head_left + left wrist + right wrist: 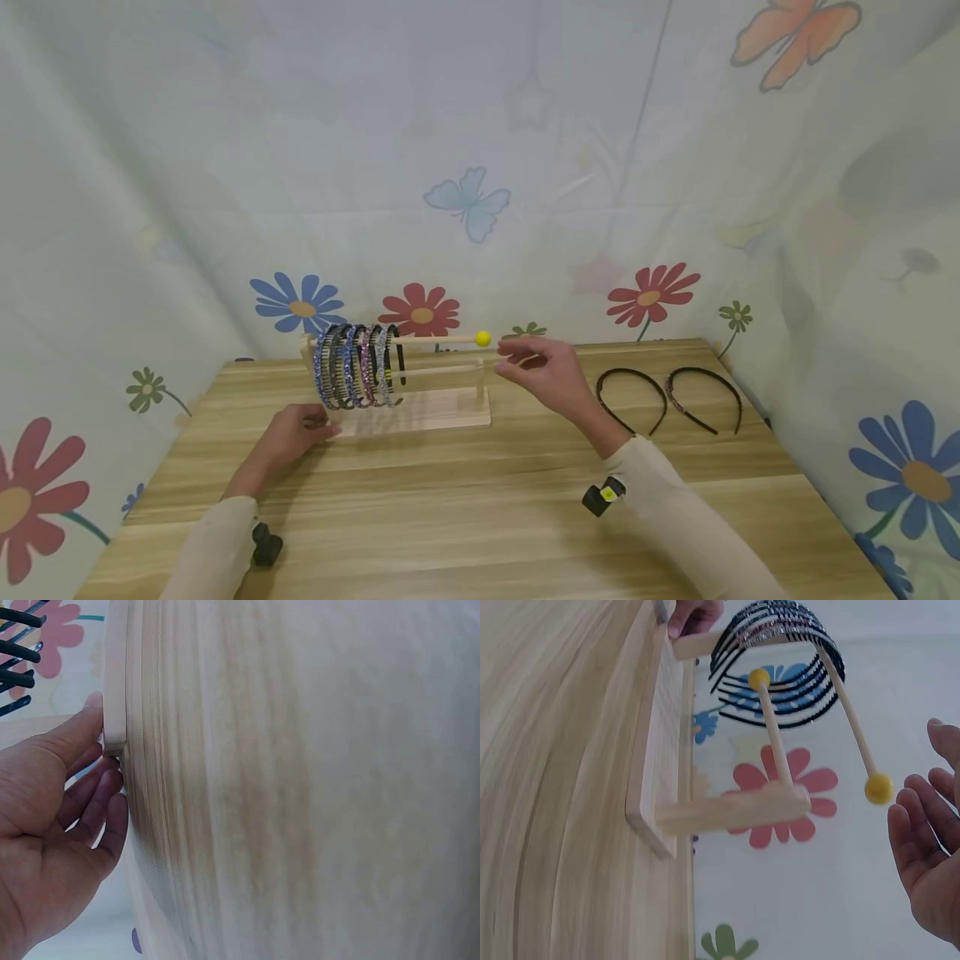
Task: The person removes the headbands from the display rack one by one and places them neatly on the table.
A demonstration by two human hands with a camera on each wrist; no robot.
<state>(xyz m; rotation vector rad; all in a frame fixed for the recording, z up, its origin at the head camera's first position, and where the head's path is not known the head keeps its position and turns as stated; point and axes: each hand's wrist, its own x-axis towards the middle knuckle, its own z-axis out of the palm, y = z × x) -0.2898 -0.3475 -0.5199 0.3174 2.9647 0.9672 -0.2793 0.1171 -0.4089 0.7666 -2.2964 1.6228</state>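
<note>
A wooden rack [420,413] stands on the table, with several glittery toothed headbands [348,367] in blue, pink and silver hung at the left of its upper rod. That rod ends in a yellow ball [483,339]. At the left end of the rack, my left hand [294,435] pinches the base [115,690], thumb on one face and fingers at the other. My right hand [549,373] is just right of the yellow ball, fingers loosely bent and holding nothing. In the right wrist view a gap shows between the hand [939,832] and the rod's ball [879,789].
Two dark headbands lie on the table to the right: a plain-looking one [632,370] and one with pinkish glitter [672,392]. A second rod with a yellow ball [760,679] runs from the rack's right upright [727,813]. Flower-printed cloth [465,100] hangs behind the wooden table [465,517].
</note>
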